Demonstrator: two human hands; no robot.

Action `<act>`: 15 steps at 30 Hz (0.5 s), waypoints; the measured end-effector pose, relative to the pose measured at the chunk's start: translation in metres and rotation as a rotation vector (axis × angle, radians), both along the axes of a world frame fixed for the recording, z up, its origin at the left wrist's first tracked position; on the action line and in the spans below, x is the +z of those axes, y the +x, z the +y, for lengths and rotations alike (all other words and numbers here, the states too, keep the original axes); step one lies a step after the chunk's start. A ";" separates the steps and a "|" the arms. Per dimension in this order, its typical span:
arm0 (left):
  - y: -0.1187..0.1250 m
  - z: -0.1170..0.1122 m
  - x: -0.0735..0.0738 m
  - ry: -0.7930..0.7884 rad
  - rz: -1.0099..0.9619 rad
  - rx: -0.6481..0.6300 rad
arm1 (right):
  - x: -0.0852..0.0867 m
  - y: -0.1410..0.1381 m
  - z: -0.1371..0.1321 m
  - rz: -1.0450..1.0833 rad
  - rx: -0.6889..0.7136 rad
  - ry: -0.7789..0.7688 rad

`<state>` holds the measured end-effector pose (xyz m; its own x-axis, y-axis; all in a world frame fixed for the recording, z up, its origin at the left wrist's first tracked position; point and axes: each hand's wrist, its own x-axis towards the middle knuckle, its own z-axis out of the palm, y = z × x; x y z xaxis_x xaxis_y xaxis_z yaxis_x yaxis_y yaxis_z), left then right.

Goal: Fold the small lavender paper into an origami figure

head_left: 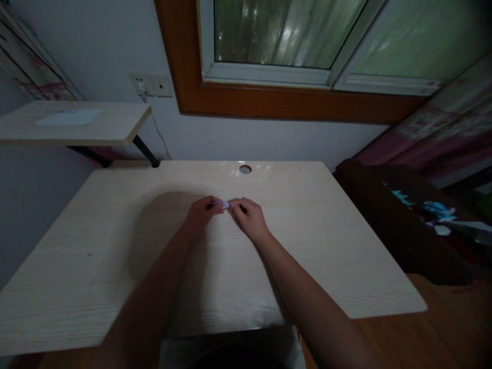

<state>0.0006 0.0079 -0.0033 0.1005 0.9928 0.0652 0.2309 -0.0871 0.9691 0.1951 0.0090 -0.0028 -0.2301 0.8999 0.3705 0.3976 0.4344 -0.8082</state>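
Both my hands meet near the middle of a light wooden desk. My left hand and my right hand have their fingers curled and pinch a small pale purple piece, which looks like folded paper, between their fingertips just above the desk top. Most of the piece is hidden by my fingers.
A round cable hole sits at the desk's far edge. A raised side shelf with a white sheet stands at the back left, below wall sockets. A window is above. Dark furniture with patterned fabric stands to the right.
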 end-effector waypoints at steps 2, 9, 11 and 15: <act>0.000 0.001 0.001 -0.012 0.001 -0.014 | -0.001 -0.001 0.000 -0.017 -0.009 0.020; 0.000 0.004 -0.001 -0.056 -0.054 0.005 | -0.002 -0.003 0.001 -0.079 -0.018 0.063; 0.000 0.005 -0.001 -0.049 -0.071 0.008 | -0.002 -0.003 0.001 -0.097 -0.021 0.066; -0.002 0.005 -0.001 -0.056 -0.082 0.021 | -0.001 -0.003 0.001 -0.108 -0.008 0.067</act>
<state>-0.0014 0.0133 -0.0044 0.0764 0.9969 0.0168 0.1516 -0.0283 0.9880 0.1921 0.0102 -0.0039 -0.2649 0.8760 0.4031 0.4848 0.4823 -0.7296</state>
